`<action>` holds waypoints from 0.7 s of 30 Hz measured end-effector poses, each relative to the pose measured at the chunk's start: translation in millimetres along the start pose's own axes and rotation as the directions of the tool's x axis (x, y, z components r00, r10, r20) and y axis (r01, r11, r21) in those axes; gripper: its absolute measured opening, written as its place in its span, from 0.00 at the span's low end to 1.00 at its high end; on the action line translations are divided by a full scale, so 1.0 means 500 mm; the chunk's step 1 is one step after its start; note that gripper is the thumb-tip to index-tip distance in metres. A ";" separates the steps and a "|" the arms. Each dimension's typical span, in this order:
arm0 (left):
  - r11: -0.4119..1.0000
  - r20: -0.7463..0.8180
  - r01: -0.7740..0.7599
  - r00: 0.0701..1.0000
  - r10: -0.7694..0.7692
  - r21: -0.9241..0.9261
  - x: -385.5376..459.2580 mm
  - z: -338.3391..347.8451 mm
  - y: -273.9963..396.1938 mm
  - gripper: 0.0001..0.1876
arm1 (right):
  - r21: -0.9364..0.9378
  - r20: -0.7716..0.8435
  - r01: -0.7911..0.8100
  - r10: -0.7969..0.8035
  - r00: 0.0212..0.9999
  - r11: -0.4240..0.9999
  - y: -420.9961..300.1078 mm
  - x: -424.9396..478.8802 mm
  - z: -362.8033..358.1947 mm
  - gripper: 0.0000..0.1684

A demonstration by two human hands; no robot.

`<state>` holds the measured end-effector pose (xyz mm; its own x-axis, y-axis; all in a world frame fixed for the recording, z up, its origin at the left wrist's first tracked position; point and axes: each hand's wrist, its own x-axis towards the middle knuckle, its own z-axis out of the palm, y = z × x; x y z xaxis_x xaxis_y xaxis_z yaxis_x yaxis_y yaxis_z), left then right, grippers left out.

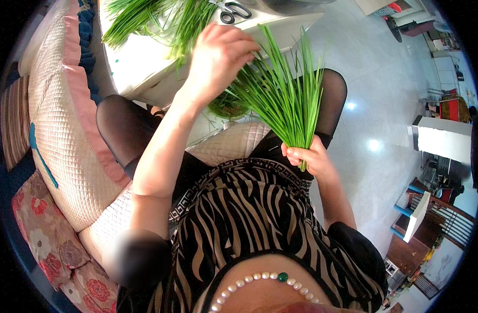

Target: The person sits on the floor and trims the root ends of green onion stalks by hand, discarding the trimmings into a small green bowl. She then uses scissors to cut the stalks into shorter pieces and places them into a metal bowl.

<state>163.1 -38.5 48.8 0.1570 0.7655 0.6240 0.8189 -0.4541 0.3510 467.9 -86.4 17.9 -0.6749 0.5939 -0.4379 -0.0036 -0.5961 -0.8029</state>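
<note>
A bunch of garlic chives [290, 105] fans out upward, its stem ends gathered in my right hand [311, 154] above my right thigh. My left hand [225, 51] is raised by the leaf tips on the left side of the bunch. Its fingers are bent and slightly blurred, and whether they pinch a leaf is unclear. Beyond it, more chives [131, 21] lie in loose piles on a white table [135, 64]. Black-handled scissors [236, 12] rest at the back of that table. Below the held leaves sits a container with green trimmings [229, 107], partly hidden.
A quilted cream sofa cover [63, 129] with pink trim runs along my left, with floral cushions [47, 231] behind. Pale glossy floor [364, 117] stretches to the right. Farther right stand a white-topped piece of furniture [442, 137] and a wooden chair or bench [442, 215].
</note>
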 end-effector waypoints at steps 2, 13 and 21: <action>0.999 0.103 -0.045 0.994 0.047 -0.024 0.010 0.009 0.011 0.09 | -0.006 0.002 0.009 -0.009 1.000 1.000 0.000 0.000 -0.002 0.09; 0.963 0.194 -0.019 0.978 0.073 -0.269 0.015 0.040 0.025 0.09 | 0.013 -0.028 -0.028 0.028 0.999 1.000 -0.010 -0.004 -0.002 0.09; 0.856 0.215 0.138 0.976 -0.033 -0.498 0.016 0.032 0.028 0.08 | 0.131 0.010 -0.029 0.028 1.000 0.991 -0.012 -0.006 -0.005 0.12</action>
<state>184.5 -31.3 47.7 0.2453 0.8601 0.4474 0.4476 -0.5098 0.7347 472.0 -83.2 23.3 -0.6819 0.5719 -0.4560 -0.0808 -0.6785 -0.7301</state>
